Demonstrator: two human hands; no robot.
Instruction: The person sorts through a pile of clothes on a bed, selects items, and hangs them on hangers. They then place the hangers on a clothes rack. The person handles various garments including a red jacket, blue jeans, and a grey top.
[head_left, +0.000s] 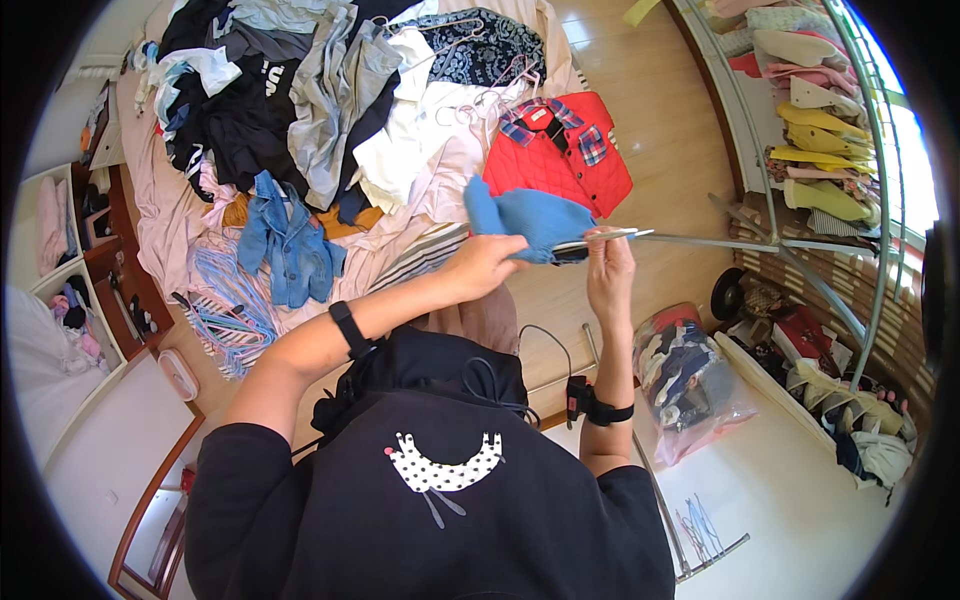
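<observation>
In front of my body, both hands hold up a blue knitted garment (532, 214) above the bed's right edge. My left hand (491, 262) pinches its lower left side. My right hand (609, 251) grips its right end, where a thin white piece (630, 233) sticks out past the fingers; whether this is a hanger cannot be told. Just beyond lies a red quilted jacket (559, 161) with a plaid collar and pocket. A small denim jacket (289, 240) rests on the bed to the left, beside a pile of blue and pink hangers (232, 307).
Mixed clothes, among them a grey garment (326, 112), cover the bed. At right stands a metal rack (883, 187) with hanging clothes (825, 135). A plastic bag of clothes (694, 390) sits on the floor. Open shelves (64, 277) are at left.
</observation>
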